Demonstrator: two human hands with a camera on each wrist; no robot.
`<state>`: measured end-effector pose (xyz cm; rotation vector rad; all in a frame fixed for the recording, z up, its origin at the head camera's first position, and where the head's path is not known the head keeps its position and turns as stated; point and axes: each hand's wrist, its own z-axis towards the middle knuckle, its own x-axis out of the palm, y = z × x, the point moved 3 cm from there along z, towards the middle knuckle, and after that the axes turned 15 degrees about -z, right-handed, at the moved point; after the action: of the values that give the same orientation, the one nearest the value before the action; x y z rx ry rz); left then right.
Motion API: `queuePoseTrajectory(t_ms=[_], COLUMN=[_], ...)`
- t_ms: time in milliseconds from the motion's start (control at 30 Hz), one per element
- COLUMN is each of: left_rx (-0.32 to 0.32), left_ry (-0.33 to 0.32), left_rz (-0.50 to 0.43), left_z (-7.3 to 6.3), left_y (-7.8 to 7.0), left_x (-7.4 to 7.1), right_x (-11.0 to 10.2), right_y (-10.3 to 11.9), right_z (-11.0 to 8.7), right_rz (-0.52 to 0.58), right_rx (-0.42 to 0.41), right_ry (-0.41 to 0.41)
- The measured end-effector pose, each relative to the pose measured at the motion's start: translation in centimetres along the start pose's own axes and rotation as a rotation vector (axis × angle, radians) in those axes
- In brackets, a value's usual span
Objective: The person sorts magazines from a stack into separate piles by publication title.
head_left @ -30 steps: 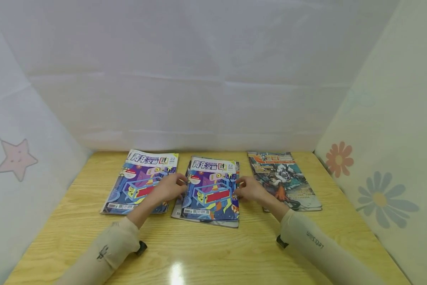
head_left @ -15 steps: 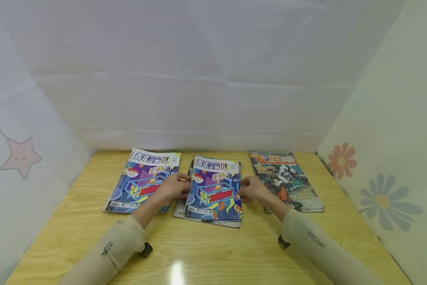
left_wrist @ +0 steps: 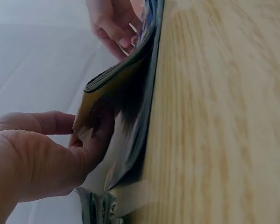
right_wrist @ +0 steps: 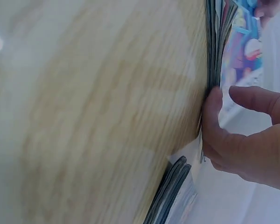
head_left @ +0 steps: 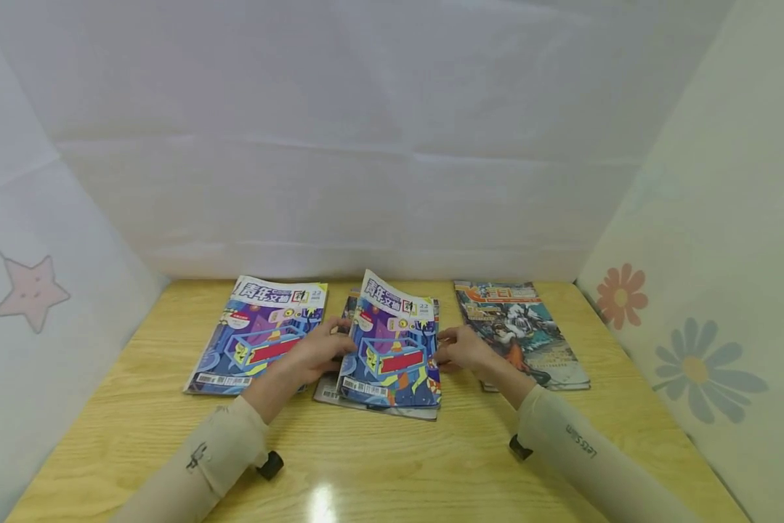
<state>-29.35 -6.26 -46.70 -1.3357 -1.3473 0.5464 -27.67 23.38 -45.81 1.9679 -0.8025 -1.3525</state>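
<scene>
In the head view, a purple-and-blue magazine (head_left: pixel 392 356) lies on the middle stack, its left side raised and bowed. My left hand (head_left: pixel 320 349) pinches that raised left edge between thumb and fingers. The left wrist view shows the lifted magazine (left_wrist: pixel 114 77) curving up from the one beneath, with a dark gap between them. My right hand (head_left: pixel 460 349) is at the stack's right edge. In the right wrist view its fingers (right_wrist: pixel 213 112) touch the side of the pages, while the thumb stands apart over the cover. A grey-edged magazine (head_left: pixel 326 392) shows underneath.
A similar purple magazine (head_left: pixel 254 334) tops the left stack, close beside my left forearm. On the right lies a stack with a dark fantasy-art magazine (head_left: pixel 522 334) on top. All rest on a wooden table (head_left: pixel 378 465) with a white sheet (head_left: pixel 392 145) behind it.
The left side of the top middle magazine has risen, its upper left corner now bent upward. My left hand has moved slightly right with that edge; the right hand has stayed about in place.
</scene>
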Motion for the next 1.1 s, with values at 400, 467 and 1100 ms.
queuePoseTrajectory(t_ms=[400,467,1100], left_rx=[0.123,0.135,0.082], left_ry=[0.082,0.088,0.046], left_rz=[-0.087,-0.08,-0.006], left_z=[-1.5,-1.8,-4.7], left_y=[-2.3,-2.7,-4.9], left_x=[0.6,0.5,-6.8], right_x=[-0.3,-0.3,3.0], right_y=[1.5,2.0,6.2], right_z=[-0.6,-0.7,0.8], right_rz=[0.022,0.116,0.309], right_rx=[-0.245,-0.25,-0.26], right_ry=[-0.068,-0.043,0.007])
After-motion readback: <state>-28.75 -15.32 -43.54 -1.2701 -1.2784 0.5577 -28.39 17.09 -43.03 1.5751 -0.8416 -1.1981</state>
